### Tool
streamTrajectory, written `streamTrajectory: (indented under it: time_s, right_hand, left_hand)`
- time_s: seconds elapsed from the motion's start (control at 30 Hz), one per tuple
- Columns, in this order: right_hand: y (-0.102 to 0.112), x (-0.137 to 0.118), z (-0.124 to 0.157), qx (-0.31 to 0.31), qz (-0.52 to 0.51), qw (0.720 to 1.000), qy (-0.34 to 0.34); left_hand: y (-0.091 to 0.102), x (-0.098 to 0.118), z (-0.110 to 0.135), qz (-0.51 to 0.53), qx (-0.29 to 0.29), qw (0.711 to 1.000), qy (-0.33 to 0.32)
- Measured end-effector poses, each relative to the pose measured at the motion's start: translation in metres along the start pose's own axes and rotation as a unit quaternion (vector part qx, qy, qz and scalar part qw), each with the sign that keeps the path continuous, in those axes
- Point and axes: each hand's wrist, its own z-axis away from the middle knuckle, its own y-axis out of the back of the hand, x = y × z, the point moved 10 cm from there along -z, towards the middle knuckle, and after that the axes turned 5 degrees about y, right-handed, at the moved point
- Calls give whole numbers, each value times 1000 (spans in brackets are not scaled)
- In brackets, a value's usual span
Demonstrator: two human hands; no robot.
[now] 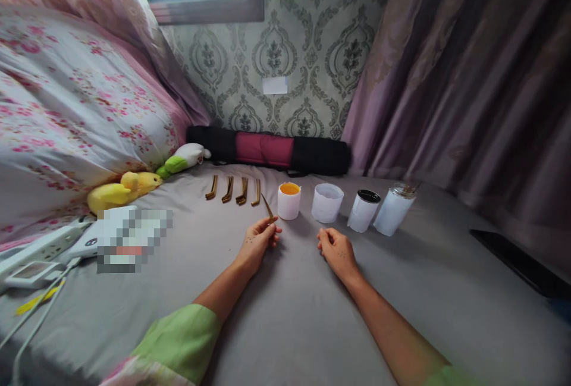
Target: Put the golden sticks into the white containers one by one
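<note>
My left hand (259, 238) rests on the grey bedsheet (294, 308), fingers pinched on a thin gold tweezer (267, 206) whose tip points up and away. Just behind it stands a small white jar with an orange inside (289, 200). My right hand (335, 248) lies on the sheet to the right, fingers curled loosely with nothing visible in them. Several more gold tweezers (234, 190) lie in a row at the back left. Three other white jars (327, 202), (363, 210), (393, 210) stand in a line to the right.
A black and red rolled bundle (267, 149) lies along the wall. Yellow and green plush toys (122, 191) sit by a floral pillow (71, 112). A power strip and cables (40, 249) are at the left. A dark flat device (520, 261) lies at the right.
</note>
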Motion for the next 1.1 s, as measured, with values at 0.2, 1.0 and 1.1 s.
streamTrajectory:
  time_s: [0.2,1.0,1.1]
  right_hand:
    - [1,-3,1,-1,-12,1000,-2]
    - [-1,-2,4,-11,-77,996,-38]
    - [-1,-3,4,-10,-96,994,-41]
  left_hand:
    - [-3,15,10,-65,3,997,-52]
    - [-18,40,32,-248,10,947,-205]
    - [-20,45,36,-259,8,939,-227]
